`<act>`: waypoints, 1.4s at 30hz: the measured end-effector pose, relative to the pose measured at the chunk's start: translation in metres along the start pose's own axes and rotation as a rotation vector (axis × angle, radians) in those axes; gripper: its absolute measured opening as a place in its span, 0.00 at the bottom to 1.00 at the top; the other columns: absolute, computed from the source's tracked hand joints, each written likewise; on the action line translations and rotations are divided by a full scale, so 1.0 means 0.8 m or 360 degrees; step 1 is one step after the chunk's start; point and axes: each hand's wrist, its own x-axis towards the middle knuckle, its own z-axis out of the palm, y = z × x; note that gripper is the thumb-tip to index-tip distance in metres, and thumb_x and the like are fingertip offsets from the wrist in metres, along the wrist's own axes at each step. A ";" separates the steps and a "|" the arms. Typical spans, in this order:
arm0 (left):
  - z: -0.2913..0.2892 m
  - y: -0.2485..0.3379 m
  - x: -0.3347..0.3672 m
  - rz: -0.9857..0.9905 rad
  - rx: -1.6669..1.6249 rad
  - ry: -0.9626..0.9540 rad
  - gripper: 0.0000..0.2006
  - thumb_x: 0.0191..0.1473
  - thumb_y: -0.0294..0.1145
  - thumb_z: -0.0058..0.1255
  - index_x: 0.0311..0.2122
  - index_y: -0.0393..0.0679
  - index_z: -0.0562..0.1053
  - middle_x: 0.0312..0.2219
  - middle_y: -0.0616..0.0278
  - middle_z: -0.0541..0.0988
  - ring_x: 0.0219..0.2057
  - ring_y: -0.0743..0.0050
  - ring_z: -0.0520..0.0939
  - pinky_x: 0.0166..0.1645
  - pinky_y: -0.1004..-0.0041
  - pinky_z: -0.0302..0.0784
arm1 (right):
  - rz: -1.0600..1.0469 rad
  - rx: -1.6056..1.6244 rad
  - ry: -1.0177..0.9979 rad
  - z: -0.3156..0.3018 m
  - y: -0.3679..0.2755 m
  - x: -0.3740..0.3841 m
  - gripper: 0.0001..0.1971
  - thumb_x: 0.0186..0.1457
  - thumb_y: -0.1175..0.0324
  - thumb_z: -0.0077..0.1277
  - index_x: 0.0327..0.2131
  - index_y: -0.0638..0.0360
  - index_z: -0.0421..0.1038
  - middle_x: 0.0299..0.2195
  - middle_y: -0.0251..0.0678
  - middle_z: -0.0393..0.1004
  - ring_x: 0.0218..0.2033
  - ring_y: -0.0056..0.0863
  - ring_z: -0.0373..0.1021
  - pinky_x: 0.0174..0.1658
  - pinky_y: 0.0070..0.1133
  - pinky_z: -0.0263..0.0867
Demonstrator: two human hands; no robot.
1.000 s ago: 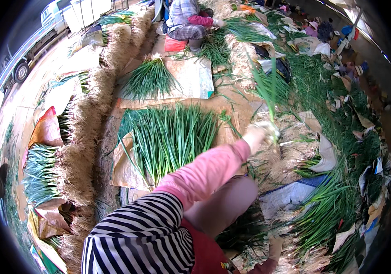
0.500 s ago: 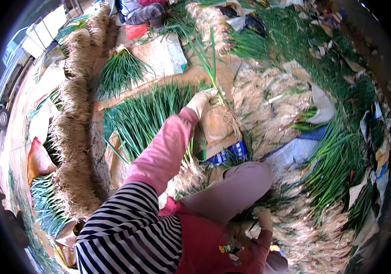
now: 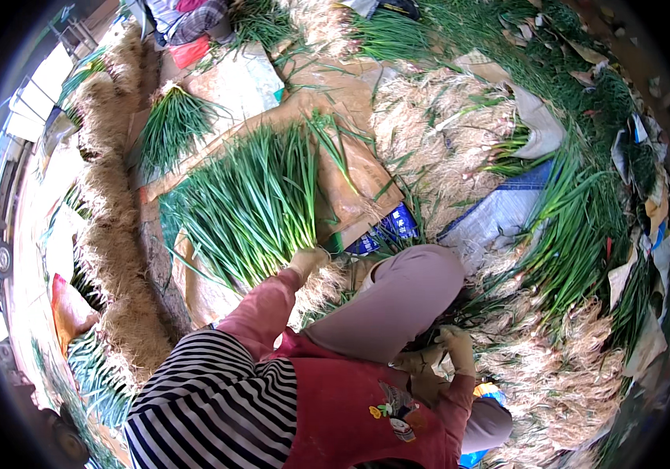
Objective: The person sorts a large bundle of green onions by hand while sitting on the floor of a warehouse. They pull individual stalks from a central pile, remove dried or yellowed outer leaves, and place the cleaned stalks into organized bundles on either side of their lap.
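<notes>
Heaps of pale root trimmings [image 3: 437, 141] and loose green onions [image 3: 577, 227] cover the ground far and right, their edges bent by the lens, while a fanned pile of green onions [image 3: 253, 207] lies on brown cardboard [image 3: 351, 168] at centre-left. The gloved left hand [image 3: 308, 260] rests on the near, white-rooted end of that pile, fingers curled, though whether it grips stalks is unclear. The gloved right hand [image 3: 454, 348], near right beside the knee, is closed on a few stalks [image 3: 472, 309] mostly hidden behind the leg.
</notes>
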 end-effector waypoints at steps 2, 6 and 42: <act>-0.037 0.051 0.010 0.0122 -0.0486 0.0057 0.09 0.50 0.33 0.51 0.35 0.41 0.75 0.29 0.61 0.78 0.30 0.73 0.78 0.33 0.72 0.74 | 0.0005 0.0175 0.0113 -0.018 -0.022 -0.001 0.16 0.54 0.66 0.48 0.41 0.71 0.70 0.24 0.37 0.76 0.23 0.21 0.69 0.30 0.17 0.64; -0.081 0.113 0.024 -0.0322 -0.1640 0.0274 0.11 0.44 0.27 0.55 0.36 0.39 0.75 0.28 0.63 0.78 0.31 0.74 0.76 0.35 0.74 0.72 | -0.0082 0.0182 0.0296 -0.026 -0.057 -0.008 0.16 0.53 0.67 0.49 0.42 0.71 0.70 0.26 0.37 0.75 0.24 0.20 0.68 0.30 0.17 0.63; 0.154 0.133 0.395 0.0688 0.0471 0.0266 0.19 0.52 0.40 0.44 0.47 0.42 0.70 0.44 0.48 0.74 0.43 0.52 0.75 0.45 0.62 0.69 | 0.0210 -0.0587 0.0086 -0.010 0.017 0.044 0.17 0.52 0.63 0.48 0.43 0.64 0.71 0.35 0.48 0.75 0.37 0.45 0.71 0.41 0.32 0.66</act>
